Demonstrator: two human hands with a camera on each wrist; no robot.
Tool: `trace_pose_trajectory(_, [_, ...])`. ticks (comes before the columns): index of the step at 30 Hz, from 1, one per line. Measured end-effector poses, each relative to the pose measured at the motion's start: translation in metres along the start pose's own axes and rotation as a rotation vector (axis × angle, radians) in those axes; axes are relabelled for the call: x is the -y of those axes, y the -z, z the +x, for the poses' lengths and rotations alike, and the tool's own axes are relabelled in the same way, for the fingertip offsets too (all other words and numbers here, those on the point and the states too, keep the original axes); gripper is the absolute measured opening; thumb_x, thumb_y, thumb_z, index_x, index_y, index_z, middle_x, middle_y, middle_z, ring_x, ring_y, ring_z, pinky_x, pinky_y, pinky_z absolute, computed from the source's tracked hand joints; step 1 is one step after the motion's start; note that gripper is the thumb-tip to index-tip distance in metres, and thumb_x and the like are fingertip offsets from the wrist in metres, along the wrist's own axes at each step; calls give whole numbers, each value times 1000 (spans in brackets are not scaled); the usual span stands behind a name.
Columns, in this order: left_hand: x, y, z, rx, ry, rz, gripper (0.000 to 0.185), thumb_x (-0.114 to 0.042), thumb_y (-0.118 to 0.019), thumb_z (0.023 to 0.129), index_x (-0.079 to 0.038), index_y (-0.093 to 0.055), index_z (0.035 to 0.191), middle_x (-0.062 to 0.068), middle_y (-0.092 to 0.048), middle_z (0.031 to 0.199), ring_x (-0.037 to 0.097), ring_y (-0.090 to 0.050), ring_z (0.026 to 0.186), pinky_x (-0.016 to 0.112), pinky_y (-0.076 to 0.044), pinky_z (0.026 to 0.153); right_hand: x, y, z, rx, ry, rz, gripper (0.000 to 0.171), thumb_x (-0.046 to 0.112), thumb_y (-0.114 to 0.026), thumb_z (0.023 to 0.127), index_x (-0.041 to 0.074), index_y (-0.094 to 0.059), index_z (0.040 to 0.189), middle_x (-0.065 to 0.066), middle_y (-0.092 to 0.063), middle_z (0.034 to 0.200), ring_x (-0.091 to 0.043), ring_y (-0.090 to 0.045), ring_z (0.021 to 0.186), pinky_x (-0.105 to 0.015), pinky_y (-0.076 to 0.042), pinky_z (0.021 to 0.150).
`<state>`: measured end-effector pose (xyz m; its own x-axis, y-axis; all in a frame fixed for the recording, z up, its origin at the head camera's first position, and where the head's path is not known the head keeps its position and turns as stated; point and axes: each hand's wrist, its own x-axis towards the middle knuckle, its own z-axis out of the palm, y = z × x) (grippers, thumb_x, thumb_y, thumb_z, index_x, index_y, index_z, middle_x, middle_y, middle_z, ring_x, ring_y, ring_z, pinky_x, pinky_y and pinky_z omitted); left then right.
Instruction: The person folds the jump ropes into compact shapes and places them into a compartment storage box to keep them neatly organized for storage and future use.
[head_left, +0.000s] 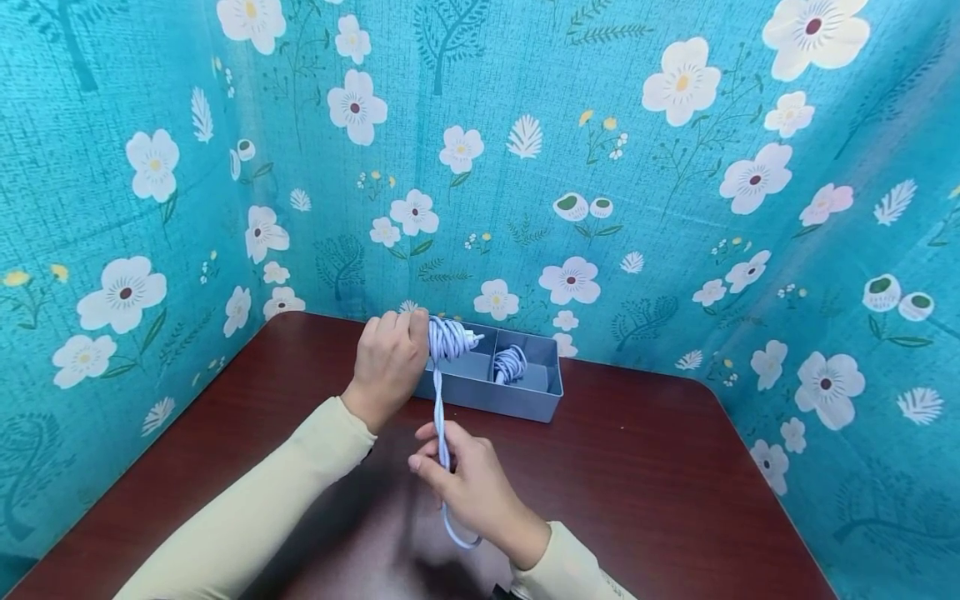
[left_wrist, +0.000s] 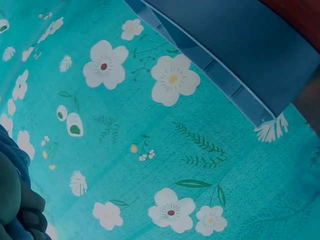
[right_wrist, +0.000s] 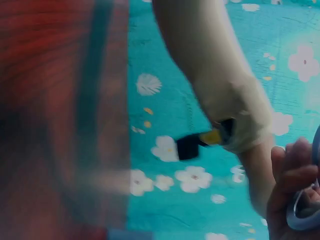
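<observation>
At the near edge of the dark red table point(head_left: 675, 500), the right hand point(head_left: 468, 487) pinches a pale lilac cable point(head_left: 441, 417) between curled fingers and thumb, with a slack loop of it hanging below the palm toward the person. From there the cable runs almost straight away from the body, its long axis pointing up to the left hand point(head_left: 388, 362), which sits farther off and slightly left. That hand's fingers are curled round a wound bundle of the same cable, the coils bunched at its right side just above the rim of the grey divided box point(head_left: 525, 400). So the free length lies between the two hands, the right nearer to its loose end. A second coiled cable point(head_left: 511, 363) rests in the box's right compartment, before the floral backdrop point(head_left: 675, 208).
</observation>
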<state>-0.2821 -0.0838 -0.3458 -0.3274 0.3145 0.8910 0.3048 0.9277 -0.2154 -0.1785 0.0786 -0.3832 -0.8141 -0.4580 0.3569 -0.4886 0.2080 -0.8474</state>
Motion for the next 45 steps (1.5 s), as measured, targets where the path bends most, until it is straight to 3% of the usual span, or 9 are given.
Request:
trace_pose_trajectory(6, [2,-4,-5,51,-23,19,12,-5,-52,92,2,-55,102,11,-51,67,26,-46,56,34,-33,47,18,17,-4,-7,57,-15,20,17,-70,90,10,-61,107,2,-68,81,-12,-61,53,-29,-53,50])
trace_pose_trajectory(11, [2,-7,-13,101,-43,42,9,-8,-57,91,-2,-56,97,9,-48,65,23,-43,55,33,-32,48,27,33,-5,18,167,-132,18,12,-72,88,8,-61,102,7,-67,83,-6,-65,68,-25,-53,59])
trace_pose_trajectory(17, [-1,-8,-22,110,-132,29,18,-12,-67,87,-7,-58,101,10,-51,67,24,-48,59,33,-35,51,39,62,3,-40,347,-402,1,12,-62,95,11,-63,95,9,-63,74,2,-59,65,-18,-49,57])
trace_pose_trajectory(22, [-10,-7,-28,140,-205,-16,18,-12,-65,87,-9,-59,103,9,-55,73,23,-49,63,33,-36,53,49,80,12,-138,421,-685,10,19,-62,96,11,-64,90,11,-52,67,0,-49,58,-18,-43,53])
trace_pose_trajectory(26, [-17,-5,-30,124,-257,-76,17,-12,-66,86,-11,-60,101,8,-55,74,23,-50,66,33,-37,55,52,94,21,-208,512,-892,13,19,-69,91,7,-67,94,3,-55,71,-8,-51,56,-22,-47,53])
trace_pose_trajectory(30, [-22,-1,-29,89,-303,-115,16,-10,-66,85,-12,-61,100,6,-56,75,23,-51,68,34,-40,58,51,107,30,-268,576,-1039,23,21,-73,88,4,-70,102,-4,-60,83,-15,-57,59,-27,-52,55])
trace_pose_trajectory(35, [-26,3,-28,49,-334,-144,16,-9,-66,84,-12,-61,99,7,-56,74,22,-50,65,34,-40,57,45,115,38,-327,610,-1137,35,16,-76,85,6,-70,117,-6,-58,78,-18,-54,59,-30,-49,57])
trace_pose_trajectory(39, [-28,7,-26,53,-346,-145,18,-11,-68,82,-12,-61,98,6,-54,73,21,-49,65,34,-40,59,35,120,45,-334,652,-1206,26,6,-74,85,8,-71,110,-8,-60,80,-24,-59,71,-39,-50,69])
trace_pose_trajectory(45, [-28,15,-25,75,-339,-181,19,-13,-71,83,-11,-62,99,6,-54,74,20,-47,66,34,-41,61,13,128,53,-274,670,-1335,22,2,-65,90,12,-71,108,-10,-59,87,-30,-58,85,-50,-46,87])
